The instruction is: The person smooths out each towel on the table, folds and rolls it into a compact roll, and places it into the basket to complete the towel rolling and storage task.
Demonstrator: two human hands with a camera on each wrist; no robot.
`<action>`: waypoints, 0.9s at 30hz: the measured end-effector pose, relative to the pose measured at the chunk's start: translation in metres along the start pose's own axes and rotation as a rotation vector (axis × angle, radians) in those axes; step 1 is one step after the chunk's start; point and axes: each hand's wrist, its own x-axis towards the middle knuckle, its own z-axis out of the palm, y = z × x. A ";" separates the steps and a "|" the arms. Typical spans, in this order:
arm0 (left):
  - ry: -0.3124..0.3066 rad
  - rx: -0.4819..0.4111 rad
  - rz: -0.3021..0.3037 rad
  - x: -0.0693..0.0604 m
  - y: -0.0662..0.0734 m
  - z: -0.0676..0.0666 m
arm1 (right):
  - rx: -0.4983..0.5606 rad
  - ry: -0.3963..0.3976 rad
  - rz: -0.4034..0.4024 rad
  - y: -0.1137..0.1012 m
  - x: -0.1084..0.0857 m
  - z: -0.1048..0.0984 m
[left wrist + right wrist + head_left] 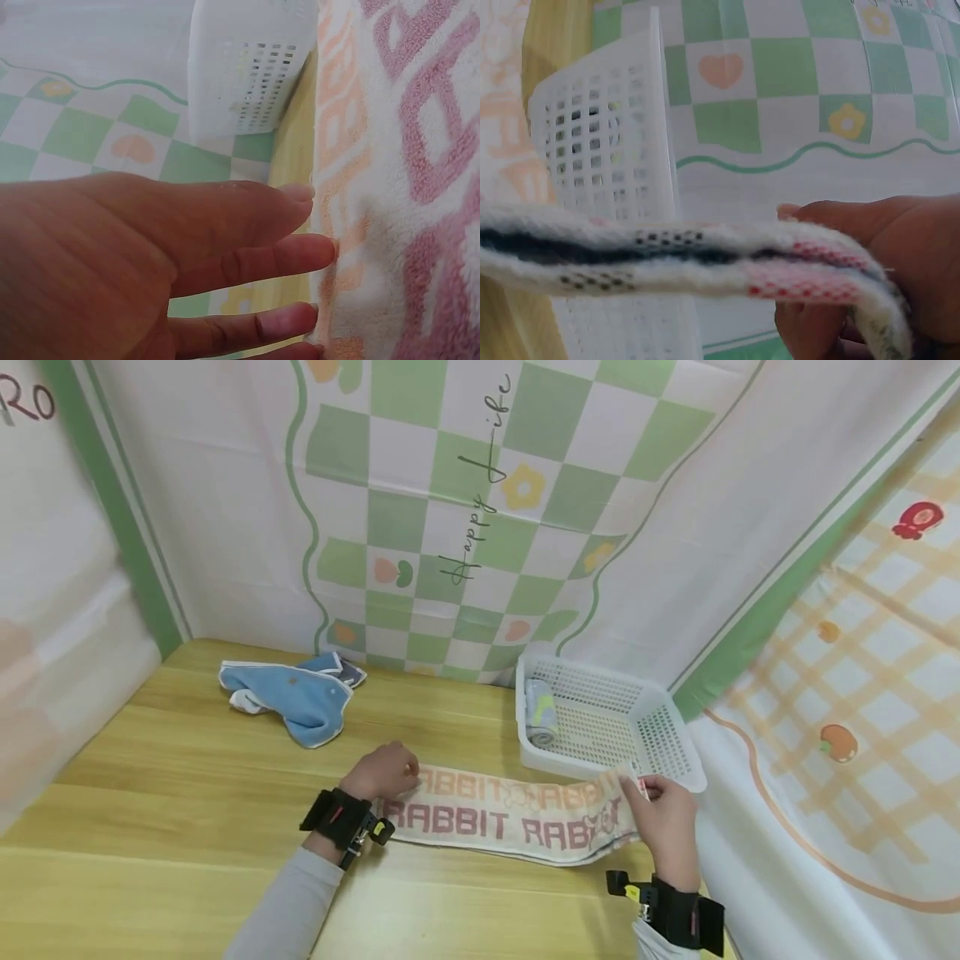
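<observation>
A white towel [487, 818] printed with orange and maroon RABBIT lettering lies folded into a long strip on the table. My right hand [667, 827] pinches its right end between thumb and fingers, and that end is lifted. In the right wrist view the layered edge of the towel [682, 281] runs into the right hand [885, 262]. At the strip's left end is my left hand [381, 774]. In the left wrist view, the nearly straight fingers of the left hand [150, 247] touch the towel's orange-lettered edge [341, 157].
Behind the towel's right end stands a white perforated basket [592, 764] with a rolled grey, blue and yellow cloth [540, 714] inside. A crumpled blue cloth [296, 693] lies at the back left of the wooden table [187, 810]. Patterned curtains [465, 468] enclose the back and sides.
</observation>
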 end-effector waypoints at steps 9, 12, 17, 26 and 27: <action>0.033 0.002 0.001 0.004 -0.001 0.004 | 0.027 0.015 -0.106 -0.028 0.006 0.018; 0.030 -0.006 0.004 0.004 -0.002 0.005 | 0.052 0.015 -0.121 -0.036 0.006 0.022; 0.025 0.005 -0.017 0.005 -0.001 0.007 | 0.082 -0.001 -0.131 -0.052 0.005 0.027; 0.023 -0.017 -0.024 0.006 -0.001 0.006 | 0.169 -0.026 -0.169 -0.089 0.009 0.046; 0.023 -0.015 -0.023 0.006 -0.001 0.006 | 0.184 -0.028 -0.177 -0.093 0.010 0.048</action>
